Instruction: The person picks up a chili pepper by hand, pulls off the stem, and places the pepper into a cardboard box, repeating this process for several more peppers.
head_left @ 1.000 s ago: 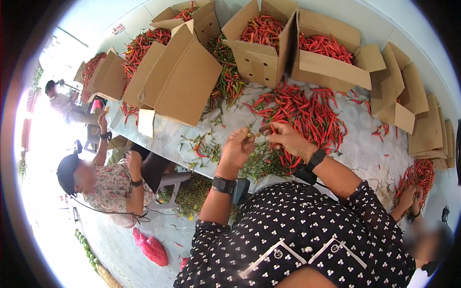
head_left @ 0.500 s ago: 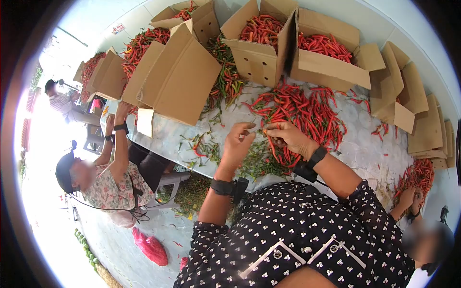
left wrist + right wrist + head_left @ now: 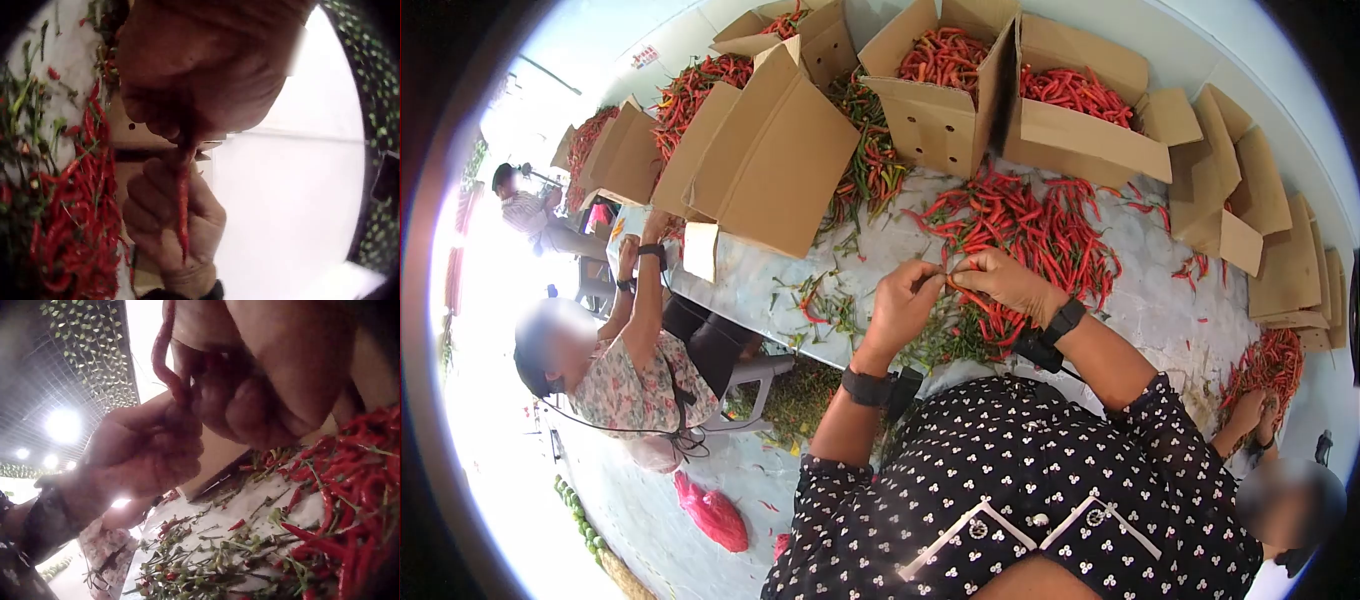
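Over the table, my left hand and right hand meet fingertip to fingertip at one red chili pepper. The right thumb and fingers pinch it near one end, and its slim body runs back along the right palm in the left wrist view. My left thumb and fingers pinch at that same end, hiding its tip. Beneath and beyond the right hand spreads a heap of red chilies. Loose green stems lie on the table below both hands.
Cardboard boxes of red chilies line the table's far side, and a large tilted box stands left. Another person works at the left, and a further person's hands at the right. A pink bag lies on the floor.
My left hand was apart from the right half a second ago, its fingers spread; now it pinches the chili's end. The right hand stays nearly in place. The person at left has lowered their arms.
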A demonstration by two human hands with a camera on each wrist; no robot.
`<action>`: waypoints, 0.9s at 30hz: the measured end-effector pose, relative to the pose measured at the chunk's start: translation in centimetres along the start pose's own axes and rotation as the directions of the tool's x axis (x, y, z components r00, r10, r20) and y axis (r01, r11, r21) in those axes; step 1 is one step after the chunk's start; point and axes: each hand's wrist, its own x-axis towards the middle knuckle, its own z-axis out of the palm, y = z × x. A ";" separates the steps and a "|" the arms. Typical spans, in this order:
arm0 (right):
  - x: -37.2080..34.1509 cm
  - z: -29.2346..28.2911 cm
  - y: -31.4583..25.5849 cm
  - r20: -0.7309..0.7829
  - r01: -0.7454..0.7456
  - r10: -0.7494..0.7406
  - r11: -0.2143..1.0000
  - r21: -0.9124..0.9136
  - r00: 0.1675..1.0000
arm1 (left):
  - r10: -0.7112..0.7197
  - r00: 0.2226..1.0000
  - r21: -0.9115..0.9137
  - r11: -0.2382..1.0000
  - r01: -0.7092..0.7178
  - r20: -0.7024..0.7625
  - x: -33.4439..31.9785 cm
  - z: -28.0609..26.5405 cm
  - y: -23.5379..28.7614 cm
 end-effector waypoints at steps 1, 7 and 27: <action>0.0 0.1 -0.3 0.008 0.016 -0.015 0.994 -0.104 1.000 | -0.001 1.000 0.000 1.000 0.001 -0.002 0.1 0.0 -0.2; -1.0 1.1 -2.1 0.043 0.076 -0.072 0.993 -0.086 0.996 | -0.317 0.923 -0.808 0.472 0.352 0.217 0.2 0.3 -0.2; -2.0 -2.2 -3.2 -0.157 -0.031 0.090 0.940 0.340 0.984 | 0.330 0.929 0.853 0.424 -0.306 0.169 9.1 1.1 -8.9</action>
